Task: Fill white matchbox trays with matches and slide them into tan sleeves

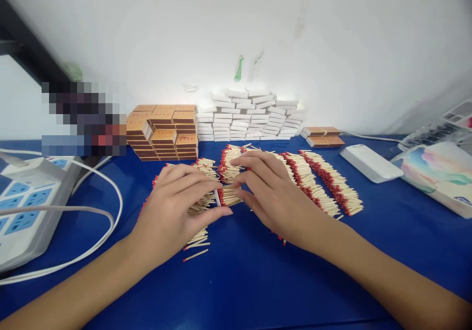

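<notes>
My left hand point(171, 197) grips a small white matchbox tray point(218, 198) by its end, thumb below and fingers above. A bunch of matches point(229, 197) lies at the tray, red heads toward the left and pale sticks toward the right. My right hand point(275, 187) has its curled thumb and fingertips closed on the stick ends of this bunch. Behind and beside both hands, loose matches lie in long rows, one row point(328, 182) to the right. Some matches point(197, 249) are scattered just below my left hand. My fingers hide much of the tray.
Against the wall stand stacked orange matchboxes point(162, 133) and a pile of white trays point(247, 116). More orange matchboxes point(322, 136), a white power bank-like block point(370, 163) and a tissue pack point(440, 175) are on the right. A power strip point(29, 212) with looping cables is at left.
</notes>
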Motion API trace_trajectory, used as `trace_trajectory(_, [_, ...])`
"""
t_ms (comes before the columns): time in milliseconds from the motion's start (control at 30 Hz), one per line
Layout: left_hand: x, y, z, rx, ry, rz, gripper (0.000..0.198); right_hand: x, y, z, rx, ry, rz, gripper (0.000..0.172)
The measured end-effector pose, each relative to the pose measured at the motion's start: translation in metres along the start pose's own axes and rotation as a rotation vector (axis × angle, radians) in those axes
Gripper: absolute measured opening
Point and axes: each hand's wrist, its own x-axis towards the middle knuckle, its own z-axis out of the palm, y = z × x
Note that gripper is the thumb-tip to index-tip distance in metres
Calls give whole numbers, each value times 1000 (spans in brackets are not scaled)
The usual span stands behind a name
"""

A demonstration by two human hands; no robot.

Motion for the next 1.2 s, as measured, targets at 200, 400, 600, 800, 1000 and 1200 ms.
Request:
trace_trajectory(200, [5,-8,-9,132,112,-204,29,0,7,1,34,3,55,10])
trace_trajectory(400, [6,-7,-12,140,110,-214,29,-6,15,15,67,-103,49,8])
trace_trajectory(600, [4,-4,-11,128,105,-196,30,-5,16,18,82,-125,56,6])
trace_trajectory(800, [4,-3,-11,143,100,-177,31,-4,15,19,74,-156,56,10])
trace_trajectory(1000, [5,-3,-11,148,83,-168,32,-5,15,19,32,-211,65,14])
trace_trajectory(1200, [4,-4,-10,137,65,-164,32,-6,14,24,-28,-223,69,14])
